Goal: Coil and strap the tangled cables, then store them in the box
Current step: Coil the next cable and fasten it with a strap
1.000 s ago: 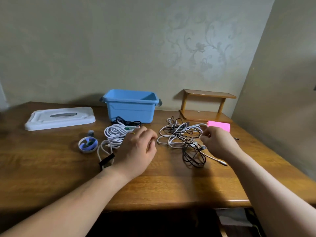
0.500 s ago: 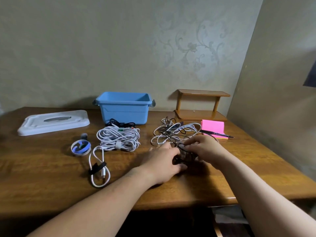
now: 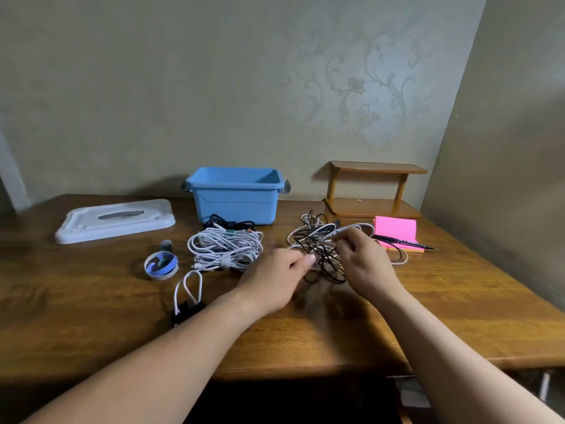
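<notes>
Both hands have closed on the tangle (image 3: 318,249) right of centre: the left hand (image 3: 275,280) pinches a black strand (image 3: 324,263) at its left edge, and the right hand (image 3: 363,264) pinches a white strand (image 3: 354,227), raised. Best to hold one still and draw the other out slowly, loop by loop, without yanking. The box (image 3: 235,197) stands open at upper centre.
</notes>
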Action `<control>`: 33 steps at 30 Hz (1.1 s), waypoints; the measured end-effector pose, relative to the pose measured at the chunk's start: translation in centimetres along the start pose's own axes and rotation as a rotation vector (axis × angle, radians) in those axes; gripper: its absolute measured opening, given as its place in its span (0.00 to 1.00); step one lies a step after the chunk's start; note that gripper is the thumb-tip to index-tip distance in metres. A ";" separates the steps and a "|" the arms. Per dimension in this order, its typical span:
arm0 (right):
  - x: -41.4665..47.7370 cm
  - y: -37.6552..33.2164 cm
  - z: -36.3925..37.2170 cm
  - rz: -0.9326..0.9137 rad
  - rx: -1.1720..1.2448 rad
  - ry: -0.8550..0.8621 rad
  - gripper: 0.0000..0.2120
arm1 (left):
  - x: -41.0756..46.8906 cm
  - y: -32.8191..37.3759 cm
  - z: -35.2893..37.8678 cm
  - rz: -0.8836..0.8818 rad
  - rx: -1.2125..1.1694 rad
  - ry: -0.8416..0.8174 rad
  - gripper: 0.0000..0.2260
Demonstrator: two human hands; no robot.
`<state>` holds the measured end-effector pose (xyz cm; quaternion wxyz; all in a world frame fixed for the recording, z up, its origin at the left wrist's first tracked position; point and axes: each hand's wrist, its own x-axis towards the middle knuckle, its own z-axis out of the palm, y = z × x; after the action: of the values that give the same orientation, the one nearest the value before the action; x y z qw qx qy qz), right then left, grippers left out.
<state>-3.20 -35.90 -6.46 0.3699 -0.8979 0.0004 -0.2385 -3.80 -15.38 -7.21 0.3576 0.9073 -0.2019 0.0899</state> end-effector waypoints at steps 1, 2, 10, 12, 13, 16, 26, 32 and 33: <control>-0.1 -0.2 0.0 0.002 0.030 -0.009 0.06 | 0.1 -0.1 -0.1 -0.037 -0.077 0.040 0.23; -0.2 -0.3 -0.1 0.003 0.071 -0.015 0.05 | 0.3 -0.2 -0.3 -0.087 -0.162 0.080 0.22; -0.1 -1.1 -0.3 -0.037 0.227 0.101 0.03 | 0.8 -0.5 -1.0 -0.116 -0.138 0.095 0.17; 0.4 -1.7 -0.4 -0.036 0.270 0.110 0.03 | 0.7 -0.8 -1.1 -0.050 -0.008 0.056 0.14; 0.6 -2.1 -0.5 -0.035 0.289 0.111 0.04 | 0.6 -0.8 -1.2 -0.023 0.048 0.003 0.13; 1.2 -3.2 -0.2 -0.042 0.365 0.103 0.08 | 0.5 -0.8 -1.5 0.042 0.170 -0.173 0.15; 0.9 -7.2 1.1 -0.093 0.703 -0.150 0.11 | 2.0 -0.2 -3.4 0.006 -0.335 -0.069 0.04; 0.5 -5.2 1.8 -0.131 0.362 -0.286 0.14 | 1.6 -1.2 -4.0 -0.071 -0.531 0.123 0.08; 0.3 -4.8 1.9 -0.140 0.296 -0.322 0.13 | 1.7 -1.4 -4.2 -0.099 -0.560 0.135 0.09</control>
<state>-2.94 -31.21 -4.25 0.4752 -0.8583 -0.1561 -0.1147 -1.77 -12.08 -4.43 0.6108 0.7740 -0.1499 0.0733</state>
